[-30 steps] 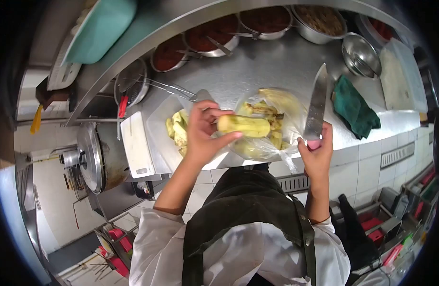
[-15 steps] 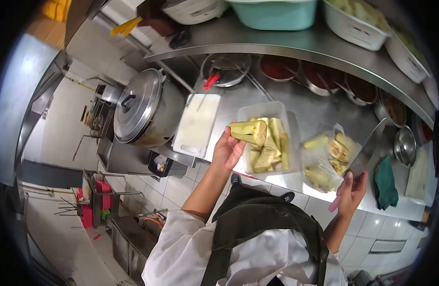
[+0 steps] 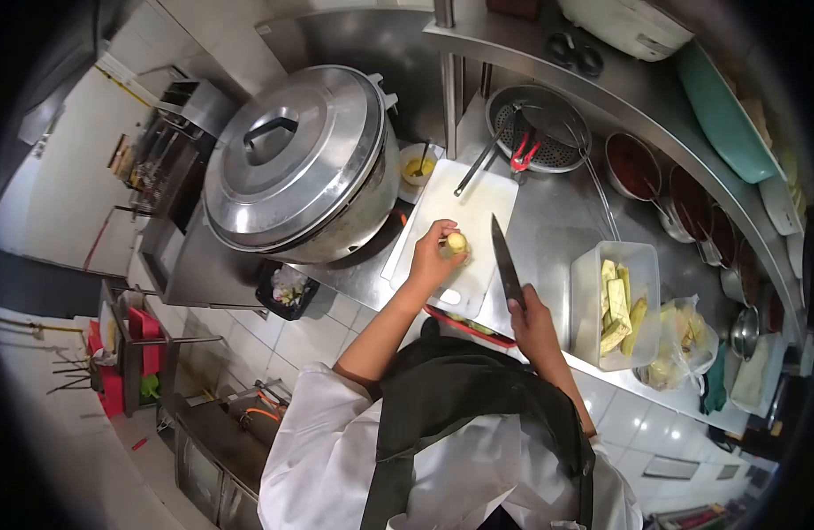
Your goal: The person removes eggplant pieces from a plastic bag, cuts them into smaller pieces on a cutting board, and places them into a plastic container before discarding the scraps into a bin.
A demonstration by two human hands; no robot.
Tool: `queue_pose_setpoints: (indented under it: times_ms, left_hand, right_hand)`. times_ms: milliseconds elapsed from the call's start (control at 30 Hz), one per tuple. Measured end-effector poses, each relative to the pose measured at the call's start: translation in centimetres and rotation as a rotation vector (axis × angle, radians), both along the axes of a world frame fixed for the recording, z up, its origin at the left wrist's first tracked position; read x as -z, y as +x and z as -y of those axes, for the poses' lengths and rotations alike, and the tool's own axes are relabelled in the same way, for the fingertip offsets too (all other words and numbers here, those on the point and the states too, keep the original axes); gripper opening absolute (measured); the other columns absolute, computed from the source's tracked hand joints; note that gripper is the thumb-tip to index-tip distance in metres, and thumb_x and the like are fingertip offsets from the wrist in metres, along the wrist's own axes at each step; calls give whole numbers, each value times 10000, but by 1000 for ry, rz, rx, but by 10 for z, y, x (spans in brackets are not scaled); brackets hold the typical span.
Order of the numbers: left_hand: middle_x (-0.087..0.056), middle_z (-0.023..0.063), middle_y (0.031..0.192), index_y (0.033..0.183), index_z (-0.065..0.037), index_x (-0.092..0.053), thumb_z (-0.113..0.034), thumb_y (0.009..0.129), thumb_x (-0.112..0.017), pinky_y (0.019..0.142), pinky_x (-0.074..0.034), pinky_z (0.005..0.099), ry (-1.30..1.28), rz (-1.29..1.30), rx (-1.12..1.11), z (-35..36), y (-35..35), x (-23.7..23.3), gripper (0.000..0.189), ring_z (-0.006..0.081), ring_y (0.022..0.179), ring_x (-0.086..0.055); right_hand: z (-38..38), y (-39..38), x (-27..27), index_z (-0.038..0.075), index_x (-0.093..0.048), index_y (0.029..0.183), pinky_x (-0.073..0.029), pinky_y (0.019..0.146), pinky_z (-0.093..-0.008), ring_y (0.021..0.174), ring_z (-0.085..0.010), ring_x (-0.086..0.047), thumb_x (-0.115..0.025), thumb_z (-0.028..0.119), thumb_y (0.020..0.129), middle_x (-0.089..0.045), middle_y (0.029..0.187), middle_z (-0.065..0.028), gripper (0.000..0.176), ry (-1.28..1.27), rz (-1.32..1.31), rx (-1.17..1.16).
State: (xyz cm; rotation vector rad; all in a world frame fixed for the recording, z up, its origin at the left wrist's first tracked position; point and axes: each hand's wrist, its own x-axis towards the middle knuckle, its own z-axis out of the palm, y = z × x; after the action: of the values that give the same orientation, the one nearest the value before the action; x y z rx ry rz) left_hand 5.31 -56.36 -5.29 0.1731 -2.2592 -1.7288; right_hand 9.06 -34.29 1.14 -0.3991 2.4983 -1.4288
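Note:
My left hand is closed around a pale yellow piece of peeled vegetable, which looks like eggplant, over the white cutting board. One rounded end of the piece faces up; the rest is hidden by my fingers. In my right hand is a large kitchen knife, its blade pointing away from me above the board's right edge. To the right stands a clear plastic container holding long yellow-green vegetable pieces. Beyond it lies a plastic bag with more pieces.
A big lidded pot stands left of the board. Behind are a colander with red-handled tongs and several bowls of red sauce. A metal shelf overhangs the counter. A black bin sits below, left.
Both hands have moved left, from the container and bag to the cutting board, carrying the vegetable piece and the knife. The view has turned left too.

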Motion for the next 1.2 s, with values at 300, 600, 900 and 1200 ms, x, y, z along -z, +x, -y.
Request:
queue_pose_setpoints:
  times_ms: [300, 600, 900, 1200]
  left_hand:
    - [-585, 100, 1035, 1044, 21, -540, 3, 798, -637, 877, -473, 284, 418, 71, 94, 23, 2, 22, 265, 152, 987, -565]
    - [-611, 108, 968, 939, 26, -564, -18, 764, -692, 801, -498, 271, 442, 98, -24, 23, 4, 26, 222, 142, 904, -587]
    - [-612, 107, 882, 860, 37, -591, 2, 711, -731, 660, -521, 246, 365, -54, -69, 15, 3, 28, 207, 146, 776, -618]
    - [-599, 117, 932, 874, 51, -585, 83, 742, -666, 721, -525, 247, 389, -60, -35, 16, 6, 27, 158, 141, 812, -611]
  right_hand:
    - [77, -7, -5, -6, -409, 939, -424, 557, -525, 631, -448, -564, -443, 125, 899, -562, 640, -260, 141, 452, -16, 56]
    - [101, -4, -10, -27, -419, 899, -454, 568, -489, 619, -419, -587, -398, 86, 897, -582, 643, -247, 115, 624, 33, 17]
    - [99, -2, -25, -56, -442, 924, -475, 579, -468, 642, -408, -603, -399, 34, 864, -593, 665, -252, 117, 687, 95, -18]
    - [98, -12, -33, -77, -463, 931, -518, 602, -416, 680, -367, -634, -430, -20, 792, -616, 718, -236, 154, 754, 60, -160]
